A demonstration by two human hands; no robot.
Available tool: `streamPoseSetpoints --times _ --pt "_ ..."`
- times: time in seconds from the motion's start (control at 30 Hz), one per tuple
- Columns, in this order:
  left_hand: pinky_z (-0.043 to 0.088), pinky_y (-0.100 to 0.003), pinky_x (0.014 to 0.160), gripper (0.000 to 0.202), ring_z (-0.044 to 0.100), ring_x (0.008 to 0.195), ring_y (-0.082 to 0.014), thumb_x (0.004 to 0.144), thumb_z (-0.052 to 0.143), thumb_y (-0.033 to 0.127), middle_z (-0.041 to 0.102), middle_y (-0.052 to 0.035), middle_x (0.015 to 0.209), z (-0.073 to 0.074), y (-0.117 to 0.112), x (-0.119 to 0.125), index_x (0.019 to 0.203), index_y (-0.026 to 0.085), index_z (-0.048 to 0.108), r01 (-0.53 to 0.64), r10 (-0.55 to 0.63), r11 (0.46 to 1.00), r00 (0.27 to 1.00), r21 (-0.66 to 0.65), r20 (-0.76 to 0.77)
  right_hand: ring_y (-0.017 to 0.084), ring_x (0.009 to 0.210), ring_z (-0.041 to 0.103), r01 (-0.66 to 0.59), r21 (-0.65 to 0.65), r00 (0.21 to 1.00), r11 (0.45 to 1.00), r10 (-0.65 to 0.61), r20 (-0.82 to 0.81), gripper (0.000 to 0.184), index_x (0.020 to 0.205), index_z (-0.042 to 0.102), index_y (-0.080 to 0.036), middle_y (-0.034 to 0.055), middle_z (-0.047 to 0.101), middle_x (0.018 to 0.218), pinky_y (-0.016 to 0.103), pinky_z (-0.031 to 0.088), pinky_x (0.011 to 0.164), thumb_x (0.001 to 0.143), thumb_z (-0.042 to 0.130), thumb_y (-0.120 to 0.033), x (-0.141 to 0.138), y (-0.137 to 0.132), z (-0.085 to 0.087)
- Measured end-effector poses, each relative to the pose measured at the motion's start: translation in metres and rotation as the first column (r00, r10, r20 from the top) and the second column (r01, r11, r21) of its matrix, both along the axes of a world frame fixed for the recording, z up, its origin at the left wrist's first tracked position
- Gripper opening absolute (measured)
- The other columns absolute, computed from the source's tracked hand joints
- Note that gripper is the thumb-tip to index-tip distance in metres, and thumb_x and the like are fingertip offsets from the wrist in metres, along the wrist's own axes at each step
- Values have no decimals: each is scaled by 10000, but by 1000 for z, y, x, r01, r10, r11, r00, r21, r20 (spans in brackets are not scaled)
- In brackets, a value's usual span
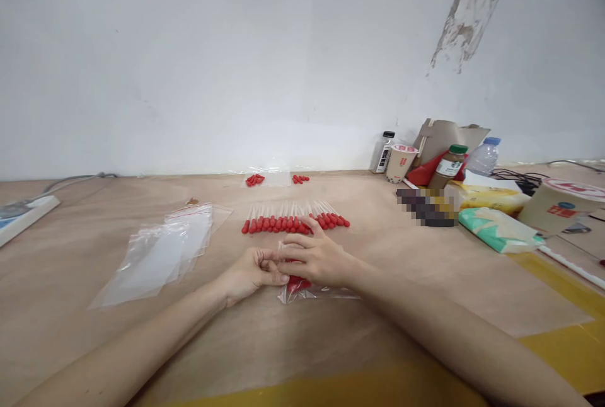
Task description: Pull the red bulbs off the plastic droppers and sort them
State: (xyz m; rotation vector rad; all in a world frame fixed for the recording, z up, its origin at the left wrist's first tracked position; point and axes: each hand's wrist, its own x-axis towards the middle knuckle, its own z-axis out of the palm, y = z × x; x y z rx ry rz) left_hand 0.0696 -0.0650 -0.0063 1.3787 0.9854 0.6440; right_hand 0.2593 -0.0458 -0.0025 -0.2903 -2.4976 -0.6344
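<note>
A clear plastic zip bag (292, 293) with red contents lies on the brown-covered table below my hands. My left hand (255, 276) is closed, thumb and fingers pinched together at the bag's left edge. Across the top of the bag stretches my right hand (326, 260), its fingers spread and pointing left, their tips meeting the left fingers. The right thumb is hidden. Just beyond the hands is a row of wooden sticks with red rounded tips (278, 224), tips toward me. My right fingers cover part of that row.
Flat clear bags (155, 256) overlap at left. Near the wall lie small red pieces (255, 179) on clear plastic. To the right stand a paper cup (401, 164), a green-capped bottle (449, 167), a tissue pack (498, 230) and a larger cup (562, 208). A power strip (33, 215) sits far left.
</note>
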Motion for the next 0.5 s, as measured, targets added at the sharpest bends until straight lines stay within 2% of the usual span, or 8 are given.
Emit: streamPoseSetpoints --times 0.13,0.2,0.23,0.3,0.37,0.4,0.43,0.5 --pt "410 -214 560 449 518 521 -97 636 740 377 577 40 535 2 1 -5 1008 145 648 46 -40 997 995 58 -92 138 939 514 49 -66 999 997 -50 -9 240 897 609 -249 -5 662 964 462 203 1023 935 372 -237 2 -2 -6" --pt "462 -262 644 437 587 644 -144 742 642 397 646 -9 674 1 4 -12 1108 160 603 46 1 969 982 243 -188 138 912 524 54 -105 997 993 -59 -40 227 867 609 -246 -9 663 884 458 201 1025 927 391 -237 5 -1 -9" --pt "475 -296 724 421 609 758 -171 782 598 388 672 -41 798 0 5 -17 1144 173 583 51 44 919 972 390 -229 136 901 526 55 -120 997 991 -61 -52 225 850 609 -244 -14 659 860 454 199 1027 922 397 -218 6 0 -11" --pt "434 -355 893 357 572 992 -209 819 560 338 648 -79 1039 -5 11 -26 1149 205 585 121 105 724 954 679 -282 130 888 526 56 -133 996 990 -65 -67 235 826 607 -244 -21 654 839 444 199 1026 913 399 -176 8 1 -13" --pt "374 -392 981 274 513 1108 -219 822 566 280 614 -76 1139 -12 17 -32 1084 233 628 241 102 503 937 830 -334 131 877 522 62 -115 994 991 -72 -85 244 813 603 -243 -27 656 840 441 201 1022 910 394 -163 9 3 -14" --pt "361 -408 994 232 507 1120 -220 823 569 259 623 -69 1129 -16 20 -34 1041 244 648 297 88 427 926 854 -366 133 874 520 66 -101 993 993 -75 -88 245 808 601 -242 -28 657 848 440 203 1020 911 392 -166 9 3 -14" --pt "358 -425 998 196 515 1114 -217 826 568 245 642 -60 1097 -19 23 -35 998 255 662 333 81 377 918 864 -389 133 874 517 71 -89 993 994 -79 -87 249 800 597 -239 -28 658 854 440 205 1020 914 387 -168 9 4 -14" --pt "343 -456 1010 153 532 1102 -212 833 562 234 672 -39 1039 -22 28 -33 933 270 672 364 76 348 908 864 -413 130 880 512 80 -68 993 994 -85 -79 265 777 586 -232 -29 652 855 443 203 1021 919 374 -164 7 5 -16"
